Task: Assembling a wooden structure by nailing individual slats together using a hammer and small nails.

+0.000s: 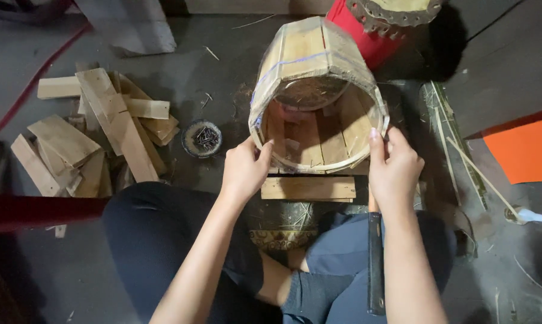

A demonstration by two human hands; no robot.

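- Grey concrete floor (pixel 235 60) is lying under everything, dusty and strewn with thin splinters.
- Nearest the camera, the person is sitting with knees bent, dark trousers filling the bottom of the view, and a long dark tool (pixel 376 264) is resting along the right leg.
- Both forearms are reaching forward and slightly inward from the bottom edge, wrists nearly straight.
- The left hand (pixel 245 171) is gripping the near-left rim of a wooden drum shell (pixel 316 96), fingers curled onto the rim with the thumb pointing up.
- The right hand (pixel 394 171) is holding the near-right rim, fingers wrapped around the outer edge and the thumb lying upright against it.
- The drum shell is lying on its side between the two hands, its open mouth facing the person, with staves showing inside and a clear wrap around its outside.
- A flat wooden slat (pixel 307 189) is sitting just under the shell's near rim.
- To the left, a small round bowl of nails (pixel 202 138) is standing near a loose pile of wood pieces (pixel 97 135).
- Farther off, a red drum (pixel 373 24) is standing behind the shell, and an orange sheet (pixel 526 153) is lying at the right.
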